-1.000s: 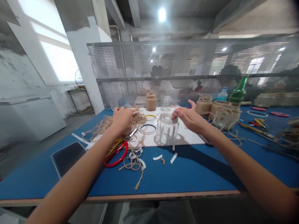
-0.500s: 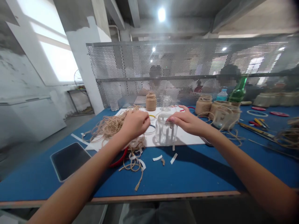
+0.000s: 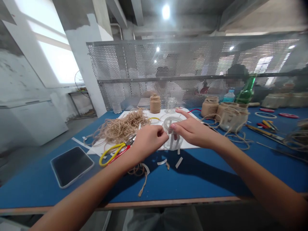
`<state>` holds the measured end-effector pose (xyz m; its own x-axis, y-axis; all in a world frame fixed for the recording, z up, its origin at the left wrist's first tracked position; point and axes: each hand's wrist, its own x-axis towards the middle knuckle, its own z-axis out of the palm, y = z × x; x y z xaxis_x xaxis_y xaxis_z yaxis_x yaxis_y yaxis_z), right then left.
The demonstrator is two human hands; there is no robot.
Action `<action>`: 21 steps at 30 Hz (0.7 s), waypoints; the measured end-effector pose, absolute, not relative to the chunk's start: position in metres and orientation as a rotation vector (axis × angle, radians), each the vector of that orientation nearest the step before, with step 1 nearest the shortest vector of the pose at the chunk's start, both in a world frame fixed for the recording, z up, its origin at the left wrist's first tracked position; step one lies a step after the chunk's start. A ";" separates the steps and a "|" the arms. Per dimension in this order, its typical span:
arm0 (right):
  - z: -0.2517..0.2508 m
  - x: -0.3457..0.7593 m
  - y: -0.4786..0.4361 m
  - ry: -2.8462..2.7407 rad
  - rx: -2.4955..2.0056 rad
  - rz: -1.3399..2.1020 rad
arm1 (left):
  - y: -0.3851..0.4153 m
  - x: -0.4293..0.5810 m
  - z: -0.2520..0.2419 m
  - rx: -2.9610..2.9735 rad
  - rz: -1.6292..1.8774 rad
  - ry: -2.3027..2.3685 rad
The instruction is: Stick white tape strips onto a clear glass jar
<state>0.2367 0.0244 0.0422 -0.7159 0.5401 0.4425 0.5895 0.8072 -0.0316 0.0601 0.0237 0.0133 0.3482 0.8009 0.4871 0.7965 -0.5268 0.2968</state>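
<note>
- The left hand (image 3: 149,142) is closed into a pinch, thumb and forefinger pressed together at the neck of the glass jar (image 3: 173,142). Anything between those fingertips is too small to tell.
- The right hand (image 3: 194,130) is open and spread, its fingers pressed against the jar's neck from the right and its thumb reaching toward the back.
- The jar stands upright between the hands on a white sheet (image 3: 190,143), with white strips (image 3: 172,143) running down its side. Both hands are working at its neck.
- A heap of jute twine (image 3: 120,130) lies left of the jar, on the sheet.
- Yellow-and-red-handled scissors (image 3: 113,154) lie just beside the twine, near the left wrist.
- Loose paper scraps (image 3: 179,162) sit on the blue tabletop (image 3: 204,181), just in front of the jar.
- Twine-wrapped jars (image 3: 209,107) stand to the right, well beyond the right hand.
- A black tablet (image 3: 71,166) lies at the left of the table.
- A perforated metal screen (image 3: 154,57) rises behind the table, with blurred co-workers (image 3: 163,85) beyond it.
</note>
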 end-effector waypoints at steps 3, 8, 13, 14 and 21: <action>0.041 0.236 0.022 -2.567 -0.823 -0.127 | 0.025 0.060 0.012 2.595 0.930 1.528; 0.040 0.235 0.018 -2.566 -0.818 -0.141 | 0.029 0.056 0.016 2.602 0.843 1.495; 0.043 0.235 0.014 -2.575 -0.839 -0.056 | 0.033 0.051 0.020 2.581 0.718 1.303; 0.043 0.235 0.014 -2.572 -0.851 -0.033 | 0.033 0.050 0.020 2.581 0.706 1.276; 0.042 0.236 0.015 -2.562 -0.857 0.033 | 0.031 0.050 0.025 2.603 0.662 1.236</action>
